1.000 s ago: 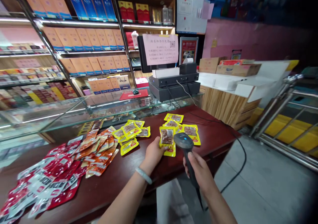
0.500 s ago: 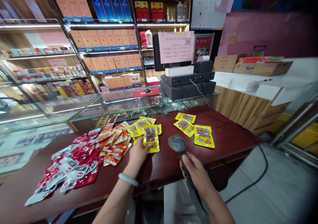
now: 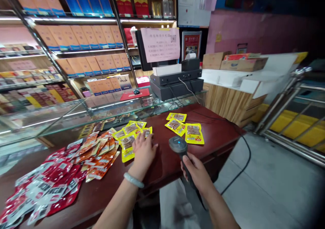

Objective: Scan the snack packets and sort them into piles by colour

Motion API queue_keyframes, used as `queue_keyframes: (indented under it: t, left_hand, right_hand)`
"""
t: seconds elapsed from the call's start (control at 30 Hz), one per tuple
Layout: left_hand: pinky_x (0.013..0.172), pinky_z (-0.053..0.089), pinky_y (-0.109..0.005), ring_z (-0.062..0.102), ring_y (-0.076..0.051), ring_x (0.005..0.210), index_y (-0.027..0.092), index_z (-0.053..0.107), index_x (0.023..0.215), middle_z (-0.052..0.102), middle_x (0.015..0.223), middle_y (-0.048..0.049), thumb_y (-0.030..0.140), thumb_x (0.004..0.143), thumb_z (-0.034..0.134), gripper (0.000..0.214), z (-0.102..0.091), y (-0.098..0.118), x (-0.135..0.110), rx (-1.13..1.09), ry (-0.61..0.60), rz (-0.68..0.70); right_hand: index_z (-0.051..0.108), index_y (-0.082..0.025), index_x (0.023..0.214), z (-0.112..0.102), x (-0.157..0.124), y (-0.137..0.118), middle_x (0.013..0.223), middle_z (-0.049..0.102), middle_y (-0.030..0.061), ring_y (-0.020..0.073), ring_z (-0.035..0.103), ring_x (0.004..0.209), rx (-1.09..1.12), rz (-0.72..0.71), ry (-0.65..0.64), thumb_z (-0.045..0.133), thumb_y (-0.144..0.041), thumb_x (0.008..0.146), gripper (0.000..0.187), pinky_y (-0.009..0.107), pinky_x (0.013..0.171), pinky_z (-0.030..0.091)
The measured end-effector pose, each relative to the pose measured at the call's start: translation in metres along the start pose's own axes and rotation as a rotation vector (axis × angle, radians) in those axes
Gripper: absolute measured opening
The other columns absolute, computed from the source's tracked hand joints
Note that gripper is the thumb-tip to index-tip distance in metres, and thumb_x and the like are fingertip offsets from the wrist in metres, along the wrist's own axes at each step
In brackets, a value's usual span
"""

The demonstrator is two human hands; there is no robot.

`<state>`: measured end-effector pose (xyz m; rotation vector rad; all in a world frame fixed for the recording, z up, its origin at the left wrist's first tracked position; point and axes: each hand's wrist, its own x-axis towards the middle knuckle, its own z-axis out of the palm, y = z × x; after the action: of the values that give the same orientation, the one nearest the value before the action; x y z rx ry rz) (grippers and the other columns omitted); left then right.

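Observation:
My right hand (image 3: pixel 196 169) is wrapped round the handle of a dark handheld barcode scanner (image 3: pixel 178 144), which has a small blue light on its head. My left hand (image 3: pixel 144 149), wearing a pale bangle (image 3: pixel 133 180) at the wrist, rests over a group of yellow snack packets (image 3: pixel 127 143). Its fingers are stretched out and partly cover the packets at the right of that group. Beyond the scanner lie three more yellow snack packets (image 3: pixel 194 133) on the dark red tabletop (image 3: pixel 165 161).
Orange snack packets (image 3: pixel 101 158) and a heap of red-and-white packets (image 3: pixel 50 185) lie at the left. Behind the table stand a glass counter (image 3: pixel 101 105) and a monitor with a pink notice (image 3: pixel 161 46). The scanner's black cable (image 3: pixel 247 154) loops down at the right.
My left hand has let go of the yellow packet it gripped and now lies over the left group. The view has turned right, and the scanner's light shows blue.

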<state>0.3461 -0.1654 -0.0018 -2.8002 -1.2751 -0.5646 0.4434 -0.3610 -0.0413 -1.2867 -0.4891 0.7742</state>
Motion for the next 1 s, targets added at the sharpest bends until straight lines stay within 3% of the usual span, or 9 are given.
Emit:
queue_keyframes:
  t: [0.13,0.23,0.33,0.43,0.57,0.73,0.83,1.0]
  left_hand:
    - [0.102,0.038,-0.038,0.053,-0.027,0.117,0.023,0.066,0.115,0.064,0.122,-0.0113,0.047,0.087,0.058,0.038,0.013,0.070,0.017,-0.169,-0.194,0.183]
    - [0.095,0.041,-0.042,0.056,-0.031,0.112,0.014,0.068,0.107,0.065,0.113,-0.0171,0.050,0.090,0.050,0.044,0.029,0.117,0.029,-0.131,-0.208,0.202]
    - [0.094,0.040,-0.047,0.054,-0.037,0.115,0.007,0.065,0.111,0.062,0.118,-0.0240,0.051,0.090,0.047,0.053,0.044,0.149,0.039,-0.081,-0.175,0.207]
    - [0.097,0.039,-0.047,0.052,-0.039,0.119,0.005,0.063,0.116,0.061,0.119,-0.0259,0.047,0.087,0.053,0.052,0.053,0.165,0.045,-0.070,-0.173,0.204]
    - [0.092,0.043,-0.042,0.058,-0.035,0.114,0.008,0.061,0.115,0.065,0.115,-0.0229,0.041,0.083,0.061,0.046,0.056,0.165,0.050,-0.124,-0.263,0.173]
    - [0.076,0.044,-0.029,0.066,-0.023,0.092,0.019,0.061,0.100,0.071,0.098,-0.0095,0.028,0.082,0.064,0.021,0.056,0.140,0.045,-0.325,-0.325,0.141]
    - [0.067,0.039,-0.024,0.062,-0.016,0.079,0.020,0.057,0.083,0.068,0.084,-0.0025,0.019,0.077,0.064,0.009,0.051,0.116,0.031,-0.490,-0.274,0.115]
    - [0.059,0.035,-0.021,0.051,-0.011,0.065,0.022,0.045,0.070,0.057,0.069,0.0037,0.016,0.079,0.054,0.014,0.034,0.068,0.002,-0.711,-0.091,0.096]
  right_hand:
    - [0.061,-0.020,0.089,-0.025,-0.004,-0.005,0.061,0.054,-0.0044,0.0086,0.046,0.043,-0.001,-0.034,0.101,0.063,-0.069,0.078,0.051,0.019,0.039,0.035]
    - [0.059,-0.020,0.082,-0.041,-0.008,-0.007,0.060,0.055,-0.0041,0.0093,0.046,0.043,0.008,-0.059,0.209,0.063,-0.070,0.077,0.051,0.020,0.039,0.035]
    - [0.058,-0.020,0.078,-0.055,-0.012,-0.009,0.060,0.055,-0.0036,0.0096,0.048,0.044,0.004,-0.076,0.264,0.061,-0.069,0.080,0.050,0.020,0.040,0.036]
    - [0.057,-0.020,0.077,-0.065,-0.016,-0.010,0.061,0.055,-0.0033,0.0100,0.049,0.046,-0.003,-0.079,0.294,0.061,-0.069,0.080,0.049,0.020,0.041,0.037]
    - [0.057,-0.020,0.076,-0.069,-0.018,-0.008,0.062,0.055,-0.0027,0.0105,0.049,0.046,-0.005,-0.059,0.292,0.061,-0.070,0.080,0.050,0.021,0.042,0.038]
    - [0.057,-0.020,0.078,-0.064,-0.016,-0.006,0.062,0.056,-0.0023,0.0105,0.050,0.047,-0.016,-0.045,0.256,0.061,-0.069,0.080,0.049,0.021,0.042,0.039]
    - [0.058,-0.020,0.083,-0.059,-0.017,-0.007,0.064,0.057,-0.0027,0.0104,0.050,0.047,-0.005,-0.032,0.242,0.062,-0.069,0.080,0.049,0.020,0.042,0.038]
    - [0.060,-0.019,0.079,-0.047,-0.019,-0.014,0.064,0.057,-0.0020,0.0100,0.049,0.046,0.034,-0.059,0.205,0.063,-0.068,0.080,0.049,0.021,0.042,0.038]
